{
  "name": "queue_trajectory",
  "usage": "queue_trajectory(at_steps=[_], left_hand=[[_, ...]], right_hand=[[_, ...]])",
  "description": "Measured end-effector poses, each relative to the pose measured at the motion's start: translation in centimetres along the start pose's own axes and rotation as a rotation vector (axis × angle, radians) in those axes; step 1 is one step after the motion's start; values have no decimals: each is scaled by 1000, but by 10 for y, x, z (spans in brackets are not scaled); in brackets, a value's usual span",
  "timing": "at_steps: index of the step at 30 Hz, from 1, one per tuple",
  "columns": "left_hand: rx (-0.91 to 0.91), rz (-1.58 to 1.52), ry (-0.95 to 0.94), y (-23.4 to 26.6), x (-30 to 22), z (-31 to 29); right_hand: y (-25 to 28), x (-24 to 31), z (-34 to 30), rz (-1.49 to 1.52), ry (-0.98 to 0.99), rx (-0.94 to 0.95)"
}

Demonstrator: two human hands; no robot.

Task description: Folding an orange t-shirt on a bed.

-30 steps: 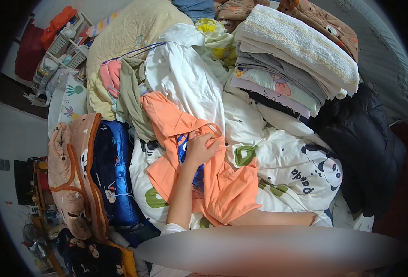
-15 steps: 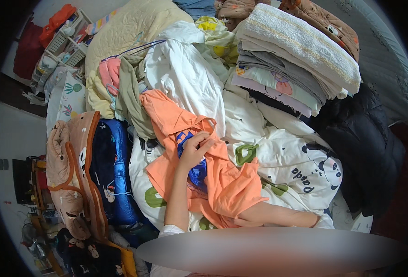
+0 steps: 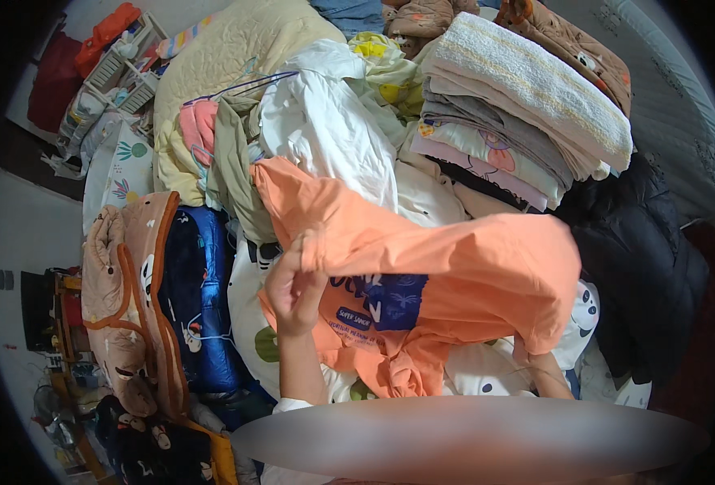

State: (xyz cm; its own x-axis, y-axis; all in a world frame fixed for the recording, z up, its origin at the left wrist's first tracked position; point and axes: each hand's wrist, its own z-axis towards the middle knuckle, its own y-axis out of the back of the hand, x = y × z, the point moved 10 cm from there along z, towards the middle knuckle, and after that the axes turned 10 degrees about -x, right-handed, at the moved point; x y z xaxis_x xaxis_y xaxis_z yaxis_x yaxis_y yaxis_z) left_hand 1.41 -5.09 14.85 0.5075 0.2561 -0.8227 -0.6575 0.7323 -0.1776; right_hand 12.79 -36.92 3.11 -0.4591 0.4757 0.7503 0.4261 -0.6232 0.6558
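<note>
An orange T-shirt [image 3: 487, 259] with a dark blue print on its front is spread and partly lifted before me. My left hand [image 3: 294, 287] is closed on the shirt's upper edge, thumb and fingers pinched together. On the other side, my right hand [image 3: 527, 352] reaches up under the raised part of the shirt, and the cloth covers its fingers. Beneath the shirt lies white bedding [image 3: 487, 372] with panda and green prints. A white garment [image 3: 325, 121] and an olive garment [image 3: 238, 170] lie just beyond the shirt, close to a thin purple hanger [image 3: 248, 83].
At the far right stands a stack of folded towels and clothes [image 3: 535, 89]. A black puffy jacket [image 3: 632, 259] lies at the right. Folded brown blankets [image 3: 115, 299] and a blue quilted item [image 3: 213, 299] line the left. A cream quilt [image 3: 220, 56] is at the back.
The shirt's right part has been raised and spread out to the right, showing more of the print. My left hand moved left to the shirt's edge; my right hand went up beneath the cloth.
</note>
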Motion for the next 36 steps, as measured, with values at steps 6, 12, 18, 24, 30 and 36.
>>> queue_trajectory(at_steps=[6, 12, 18, 24, 30, 36], left_hand=[[12, 316, -182, 11, -28, -19], [126, 350, -12, 11, 5, -29], [245, 265, 92, -13, 5, -31], [269, 224, 72, -20, 7, -37], [212, 202, 107, -7, 20, -48], [180, 181, 128, -3, 26, -46]], right_hand=[[27, -18, -23, -34, -94, -141], [61, -53, -31, 257, -488, -227], [69, 34, 15, 303, 112, -490], [-53, 132, 83, 496, 488, 94], [-92, 154, 91, 735, 277, 354], [-87, 157, 91, 580, 398, 138]])
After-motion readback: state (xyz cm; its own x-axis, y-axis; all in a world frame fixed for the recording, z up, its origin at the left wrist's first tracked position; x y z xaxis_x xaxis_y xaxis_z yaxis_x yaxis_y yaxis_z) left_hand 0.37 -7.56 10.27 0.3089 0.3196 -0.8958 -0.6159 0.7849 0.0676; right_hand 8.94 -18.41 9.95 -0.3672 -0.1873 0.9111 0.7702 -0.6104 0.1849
